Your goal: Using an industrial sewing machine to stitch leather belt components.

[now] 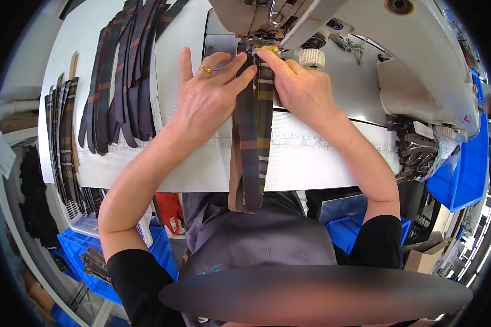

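Long plaid fabric strips [249, 141] run lengthwise from under the sewing machine's presser foot [262, 43] toward me, over the table's front edge. A brown strip lies along their left side. My left hand [210, 90] rests on the strips' left side near the needle area, its fingers spread and a gold ring on one. On the right edge, close to the presser foot, my right hand [303, 87] has its index finger forward and the other fingers curled against the strip. The thumb is hidden. Something small and yellowish shows at that index fingertip.
Dark plaid strips [128, 76] lie in a pile at the left, with a second bundle [65, 136] hanging over the edge. The machine arm [420, 60] spans the upper right, above dark bundled pieces [414, 150]. Blue bins [461, 169] stand at right and below.
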A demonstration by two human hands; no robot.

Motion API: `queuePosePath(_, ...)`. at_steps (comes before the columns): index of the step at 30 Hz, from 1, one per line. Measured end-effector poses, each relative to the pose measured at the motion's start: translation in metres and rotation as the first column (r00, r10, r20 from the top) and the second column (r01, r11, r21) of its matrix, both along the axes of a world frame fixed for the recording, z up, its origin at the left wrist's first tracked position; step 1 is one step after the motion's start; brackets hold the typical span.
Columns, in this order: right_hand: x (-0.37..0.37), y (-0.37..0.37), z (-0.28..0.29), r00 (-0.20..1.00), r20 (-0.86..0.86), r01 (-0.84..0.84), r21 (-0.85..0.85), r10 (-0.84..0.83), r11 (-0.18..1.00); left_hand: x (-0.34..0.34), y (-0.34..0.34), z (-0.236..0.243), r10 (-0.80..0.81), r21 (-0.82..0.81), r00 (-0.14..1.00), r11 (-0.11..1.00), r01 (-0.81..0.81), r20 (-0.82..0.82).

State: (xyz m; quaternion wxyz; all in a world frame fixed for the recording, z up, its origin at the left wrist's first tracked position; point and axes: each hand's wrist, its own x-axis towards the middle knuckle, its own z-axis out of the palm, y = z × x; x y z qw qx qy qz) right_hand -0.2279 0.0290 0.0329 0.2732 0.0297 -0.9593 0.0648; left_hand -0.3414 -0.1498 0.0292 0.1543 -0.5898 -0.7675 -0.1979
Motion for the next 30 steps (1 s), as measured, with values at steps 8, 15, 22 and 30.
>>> queuePosePath(8, 0.003, 0.003, 0.000, 1.000, -0.008, 0.010, 0.020, -0.009, 1.000, 0.000, 0.004, 0.000, 0.045, -0.023, 0.999, 0.999, -0.046, -0.026)
queuePosePath(15, 0.073, -0.026, 0.020, 0.985, 0.145, -0.006, -0.499, 0.090, 0.867, 0.027, -0.033, 0.029, -0.311, 0.292, 0.741, 0.943, 0.161, 0.595)
queuePosePath(22, 0.130, -0.070, 0.025, 0.961, -0.028, -0.271, -0.273, 0.274, 0.923, 0.070, -0.101, 0.019, -0.251, 0.222, 0.849, 0.961, 0.163, 0.465)
queuePosePath(30, 0.124, -0.124, 0.013, 0.945, 0.033, -0.312, -0.218, 0.326, 0.925, 0.074, -0.107, 0.014, -0.230, 0.042, 0.915, 0.972, 0.230, 0.331)
